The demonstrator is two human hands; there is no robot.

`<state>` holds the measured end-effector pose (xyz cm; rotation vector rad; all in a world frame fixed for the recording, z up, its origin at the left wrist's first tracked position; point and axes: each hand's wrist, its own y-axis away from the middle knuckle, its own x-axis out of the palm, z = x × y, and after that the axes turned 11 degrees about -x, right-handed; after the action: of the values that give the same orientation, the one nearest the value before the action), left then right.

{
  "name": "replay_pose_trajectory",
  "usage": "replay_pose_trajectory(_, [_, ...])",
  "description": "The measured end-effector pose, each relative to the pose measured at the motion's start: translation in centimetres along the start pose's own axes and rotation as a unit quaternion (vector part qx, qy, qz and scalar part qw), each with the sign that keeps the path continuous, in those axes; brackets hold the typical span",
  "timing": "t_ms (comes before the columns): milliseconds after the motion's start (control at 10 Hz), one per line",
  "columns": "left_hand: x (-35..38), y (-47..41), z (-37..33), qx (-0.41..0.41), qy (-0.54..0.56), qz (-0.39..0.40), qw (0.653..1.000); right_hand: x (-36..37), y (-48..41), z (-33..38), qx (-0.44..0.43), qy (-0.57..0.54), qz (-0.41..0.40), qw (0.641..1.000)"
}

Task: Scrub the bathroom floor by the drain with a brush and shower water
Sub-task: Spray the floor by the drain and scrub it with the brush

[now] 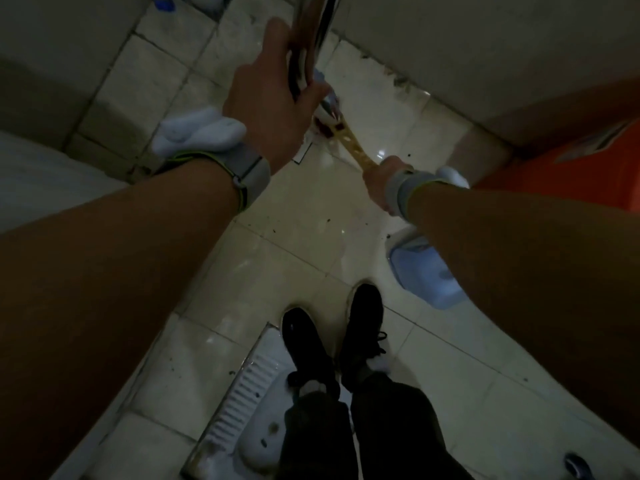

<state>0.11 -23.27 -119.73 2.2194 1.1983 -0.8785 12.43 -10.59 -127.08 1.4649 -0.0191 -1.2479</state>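
Observation:
My left hand [273, 98] grips a chrome shower head [311, 36] and holds it up over the wet tiled floor [311, 216]; its lower end points down toward the corner. My right hand [382, 178] grips the yellowish perforated handle of a brush [351, 143]. The brush head, red and white, sits on the floor at the square drain cover [306, 150] near the wall corner. Both wrists wear grey bands. Water on the tiles shows as glare; any spray is too dim to make out.
My two black shoes [332, 344] stand at the rim of a white squat toilet [249, 393]. A pale blue plastic container [422, 271] lies on the floor at the right, beside an orange bucket [571, 171]. Tiled walls close the corner ahead.

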Motion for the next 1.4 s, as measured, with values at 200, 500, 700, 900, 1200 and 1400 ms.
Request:
replay_pose_trajectory(200, [-0.8,-0.5,-0.2,-0.014,0.011,0.011,1.000,7.2,6.1,-0.5,0.030,-0.080,0.055,0.995])
replay_pose_trajectory(500, [-1.0,-0.9,0.3,-0.014,0.011,0.019,1.000,6.2,4.8,-2.7,0.030,-0.014,0.035,0.999])
replay_pose_trajectory(700, [-0.5,-1.3,0.6,0.002,0.010,0.008,1.000,0.3,-0.4,-0.6,0.020,-0.022,0.041,0.999])
replay_pose_trajectory(900, [-1.7,-1.9,0.0,-0.022,-0.004,0.023,0.999,7.7,6.1,-0.1,0.009,-0.017,0.081,0.997])
replay_pose_trajectory(1200, [-2.2,-2.1,0.8,-0.017,-0.012,0.016,1.000,6.4,3.9,-2.9,0.051,-0.027,0.030,0.998])
replay_pose_trajectory(1400, [-1.8,-1.9,0.6,-0.005,-0.009,0.011,1.000,-0.2,-0.1,-0.3,0.049,-0.029,0.003,0.998])
